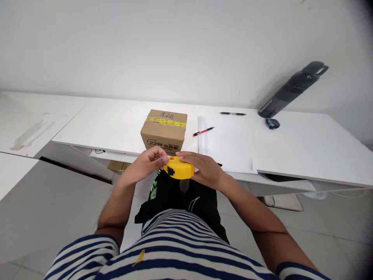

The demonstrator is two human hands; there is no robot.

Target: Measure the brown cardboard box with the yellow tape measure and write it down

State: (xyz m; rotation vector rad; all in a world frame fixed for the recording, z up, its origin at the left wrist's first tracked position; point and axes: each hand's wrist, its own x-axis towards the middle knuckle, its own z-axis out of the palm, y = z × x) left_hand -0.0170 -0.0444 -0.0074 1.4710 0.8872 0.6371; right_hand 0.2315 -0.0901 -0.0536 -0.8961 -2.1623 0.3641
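Note:
A round yellow tape measure (183,168), with a red button on top and a black piece on its side, is held in front of my body, just off the table's front edge. My right hand (209,171) is wrapped round its right side, fingers over the top. At its left end my left hand (150,162) is closed in a pinch, thumb and forefinger against the casing edge. What exactly lies between those fingertips is hidden. Just beyond my hands a taped cardboard box (164,130) stands on the white table (110,124).
Right of the box lie white paper sheets (230,144) with a red pen (203,131) on them. Behind is a black pen (233,113). A dark bottle (291,89) stands near the wall, beside a small dark round object (272,123).

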